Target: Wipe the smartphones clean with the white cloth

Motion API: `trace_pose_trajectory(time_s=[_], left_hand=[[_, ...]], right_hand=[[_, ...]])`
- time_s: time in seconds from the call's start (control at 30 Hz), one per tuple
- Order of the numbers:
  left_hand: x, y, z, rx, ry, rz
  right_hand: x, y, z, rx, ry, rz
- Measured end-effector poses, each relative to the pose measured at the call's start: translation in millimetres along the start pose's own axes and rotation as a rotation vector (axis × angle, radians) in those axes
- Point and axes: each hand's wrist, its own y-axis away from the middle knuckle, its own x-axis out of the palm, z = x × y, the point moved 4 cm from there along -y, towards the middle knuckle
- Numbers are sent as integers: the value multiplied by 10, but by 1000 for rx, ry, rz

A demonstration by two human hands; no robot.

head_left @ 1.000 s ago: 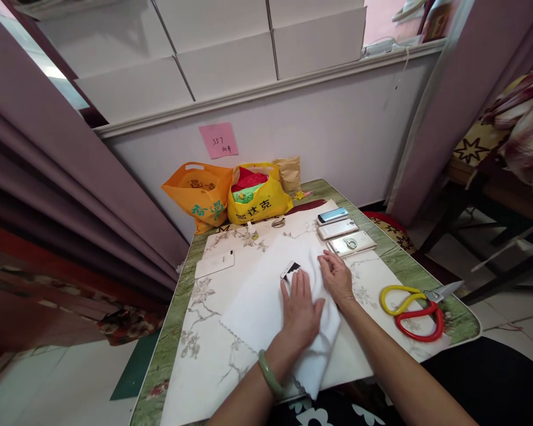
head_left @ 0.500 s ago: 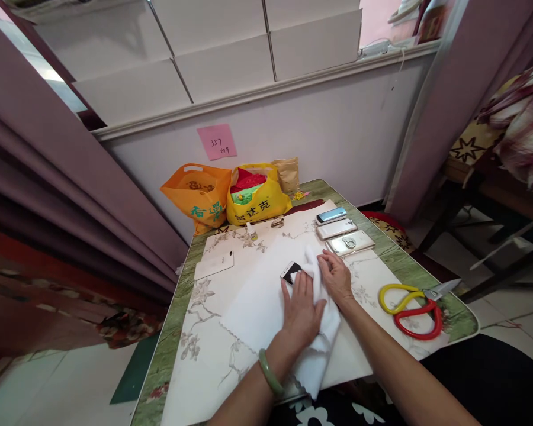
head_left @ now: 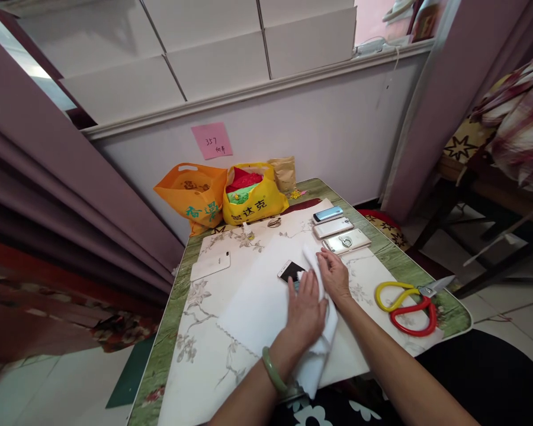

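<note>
A smartphone (head_left: 288,270) with a dark screen and light frame lies on a white cloth (head_left: 255,302) with a scalloped edge. My left hand (head_left: 305,310), with a green bangle on its wrist, rests over the phone's near end, fingers stretched out over phone and cloth. Part of the screen is hidden under that hand and a cloth fold. To its right, my right hand (head_left: 336,277) has its fingers closed on the raised, bunched side of the cloth. Another white phone (head_left: 210,266) lies face down on the left.
Three phones (head_left: 347,241) lie in a row at right. Scissors (head_left: 404,305) with yellow and red handles lie near the right edge. An orange bag (head_left: 190,192), a yellow bag (head_left: 257,198) and a brown pouch (head_left: 284,173) stand against the wall. A small bottle (head_left: 247,229) is on the mat.
My left hand has shifted slightly right and toward me, so more of the phone's screen shows. My right hand stays at the bunched cloth. The view has turned slightly.
</note>
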Motion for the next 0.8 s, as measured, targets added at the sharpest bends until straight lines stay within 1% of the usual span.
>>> trace_pose_trajectory(time_s=[0.03,0.1,0.17,0.23,0.3,0.33,0.37,0.5,0.53,0.57,0.63,0.73,0.77,0.8], left_hand=[[9,27,-72,36,4,5],[5,45,-93,88,6,22],[-24,9,41,95,1,36],[-66,-55,252,6,-13,32],[-95,-94,376,-79,-23,26],[-102,-93,370,-93,-24,23],[-102,-76,318,-80,-23,23],[-73,75,-61,108,13,34],[-72,98,-98,132,21,35],[-76,102,-91,146,27,38],[-96,53,57,120,27,43],[-143,-83,439,-80,0,17],[-150,-114,523,-134,-13,8],[-150,-127,564,-177,-23,1]], right_hand=[[-9,-2,-6,8,-12,-4],[-34,-4,-21,37,-75,-16],[-64,-1,-35,82,-173,-41],[-88,7,-41,122,-246,-66],[-100,14,-35,142,-267,-77],[-102,15,-29,144,-267,-74],[-102,13,-23,141,-265,-69],[-105,-2,-26,139,-253,-57],[-106,-4,-31,142,-254,-58],[-106,-5,-35,144,-256,-58],[-104,-1,-36,144,-267,-58],[-97,13,-31,146,-282,-65],[-93,16,-29,147,-282,-64],[-90,18,-29,147,-281,-65]])
